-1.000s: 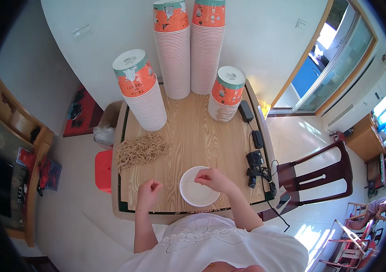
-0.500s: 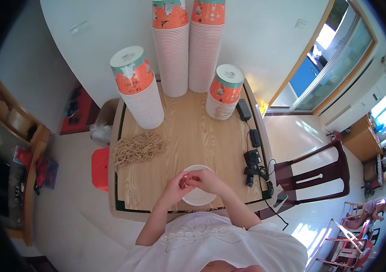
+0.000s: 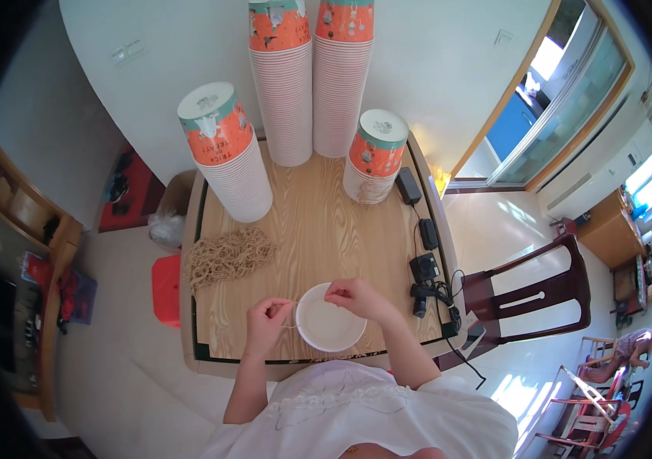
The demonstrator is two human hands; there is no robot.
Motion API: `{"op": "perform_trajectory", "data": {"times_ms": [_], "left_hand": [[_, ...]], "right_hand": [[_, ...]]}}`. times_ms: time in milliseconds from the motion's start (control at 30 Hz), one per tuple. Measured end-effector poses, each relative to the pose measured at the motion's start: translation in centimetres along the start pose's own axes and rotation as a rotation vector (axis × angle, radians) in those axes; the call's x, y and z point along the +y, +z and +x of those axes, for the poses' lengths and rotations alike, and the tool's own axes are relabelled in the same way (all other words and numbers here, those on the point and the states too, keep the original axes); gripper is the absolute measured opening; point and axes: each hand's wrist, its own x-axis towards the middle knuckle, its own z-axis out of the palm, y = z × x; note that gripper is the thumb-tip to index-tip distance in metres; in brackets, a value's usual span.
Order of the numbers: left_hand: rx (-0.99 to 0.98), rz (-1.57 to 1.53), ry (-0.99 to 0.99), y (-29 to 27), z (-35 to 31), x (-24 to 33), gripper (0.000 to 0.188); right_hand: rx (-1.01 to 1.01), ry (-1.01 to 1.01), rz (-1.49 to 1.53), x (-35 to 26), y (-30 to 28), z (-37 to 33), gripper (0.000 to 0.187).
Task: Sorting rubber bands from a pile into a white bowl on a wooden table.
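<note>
A white paper bucket [image 3: 332, 325] stands mouth up near the table's front edge, its inside facing me. Just left of its rim my left hand [image 3: 266, 325] is closed in a pinch on a thin, pale twine handle; a strand of it runs from the fingers to the bucket's side. Above the bucket's far rim my right hand [image 3: 358, 298] is pinched closed, and whatever lies between its fingertips is too small to make out. A heap of tan twine loops [image 3: 230, 258] lies on the table's left, beyond my left hand.
Tall stacks of nested orange-and-white paper buckets [image 3: 281, 107] rise at the table's back, with a shorter stack [image 3: 226, 153] at left and a low one [image 3: 375, 157] at right. Black power adapters and cables [image 3: 424, 268] line the right edge. A dark wooden chair [image 3: 536, 294] stands to the right.
My hands were together over the bucket and are now apart. The left has moved left past the rim, drawing the twine out; the right is a little farther right, uncovering the bucket's inside.
</note>
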Motion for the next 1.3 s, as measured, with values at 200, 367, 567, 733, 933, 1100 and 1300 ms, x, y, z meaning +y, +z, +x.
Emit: {"op": "perform_trajectory", "data": {"times_ms": [200, 367, 567, 733, 933, 1100, 1300], "left_hand": [[0.024, -0.030, -0.020, -0.5, 0.1, -1.0, 0.006], [-0.031, 0.321, 0.506, 1.0, 0.5, 0.8, 0.030], [-0.267, -0.200, 0.275, 3.9, 0.5, 0.2, 0.034], [-0.326, -0.310, 0.065, 3.5, 0.3, -0.3, 0.027], [-0.238, -0.267, 0.081, 3.4, 0.1, -0.6, 0.022], [-0.203, -0.252, 0.029, 2.5, -0.2, 0.5, 0.020], [-0.117, -0.048, 0.034, -0.5, -0.1, 0.4, 0.006]], "right_hand": [[0.012, -0.002, -0.012, 0.2, -0.2, 0.0, 0.010], [0.006, -0.036, -0.171, -1.5, 0.5, -0.1, 0.011], [0.033, -0.171, -0.161, -1.2, 1.6, 0.0, 0.013], [-0.014, -0.096, -0.136, -1.4, 1.0, 0.0, 0.013], [-0.012, -0.090, -0.154, -1.7, 1.4, 0.2, 0.012], [-0.018, -0.100, -0.094, -1.3, 1.5, 0.2, 0.011], [-0.008, -0.115, 0.002, -1.2, 0.3, -0.1, 0.007]]}}
